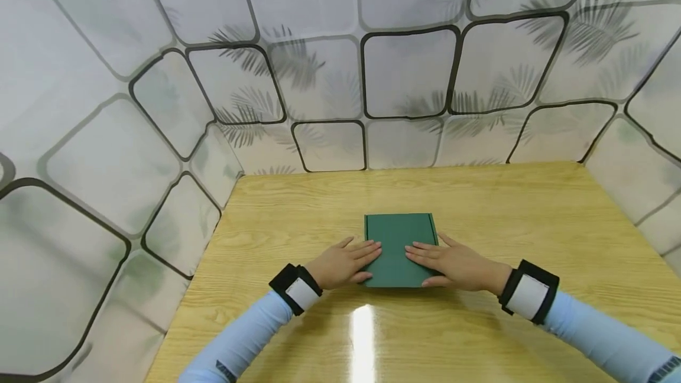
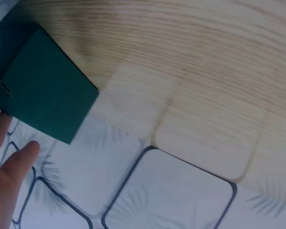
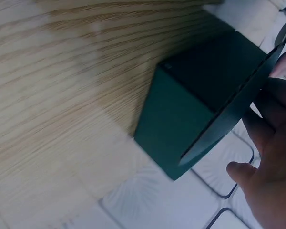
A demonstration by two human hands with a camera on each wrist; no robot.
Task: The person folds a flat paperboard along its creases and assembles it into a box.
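Note:
A dark green cardboard box (image 1: 401, 247) with a flat lid lies on the wooden table in front of the person. On the left part of its lid, the left hand (image 1: 346, 262) rests with fingers straight and held together. The right hand (image 1: 452, 263) lies likewise on the right part, fingers pointing inward across the top. In the right wrist view, the lid (image 3: 229, 117) stands slightly raised along its near edge, over the box's side wall (image 3: 174, 126). The left wrist view has the box's side (image 2: 52, 86) at upper left, beside the left hand's thumb (image 2: 24, 160).
The light wooden table (image 1: 276, 205) stretches around the box on all sides. Behind it and to the left hangs a pale curtain (image 1: 319, 81) patterned with dark rounded frames and leaves. Each wrist wears a black and white strap (image 1: 529, 293) over a light blue sleeve.

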